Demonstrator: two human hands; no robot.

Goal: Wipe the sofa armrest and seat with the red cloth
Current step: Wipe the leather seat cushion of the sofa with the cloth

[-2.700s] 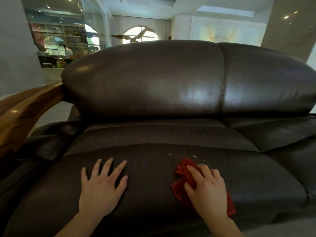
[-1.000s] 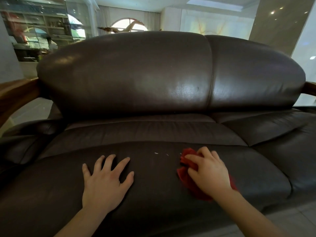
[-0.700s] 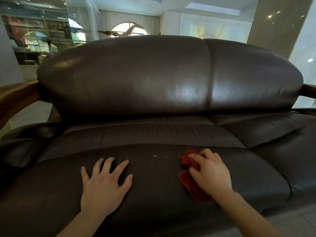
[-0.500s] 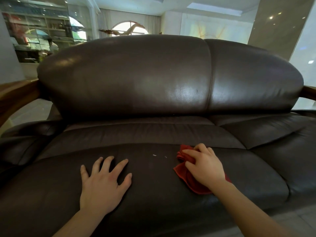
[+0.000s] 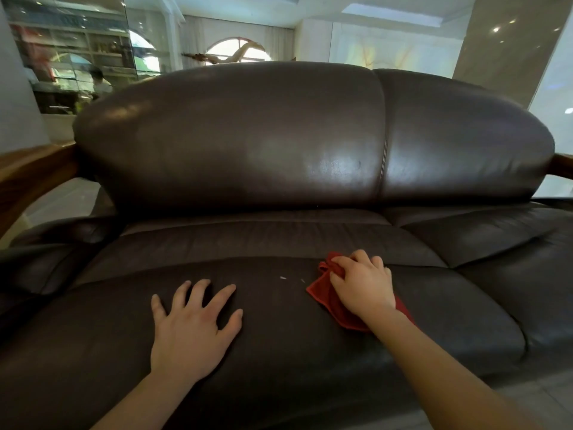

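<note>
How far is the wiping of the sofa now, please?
Done: nothing shows for certain. In hand: the right hand presses the red cloth on the seat cushion, the left hand flat beside it. Left: pale specks lie near the cloth, and the wooden armrest is untouched.

Left hand point(image 5: 189, 330) lies flat, palm down, fingers spread, forearm reaching in from lower left; right hand point(image 5: 361, 285) palm down with fingers curled, bare forearm extended from lower right.
</note>
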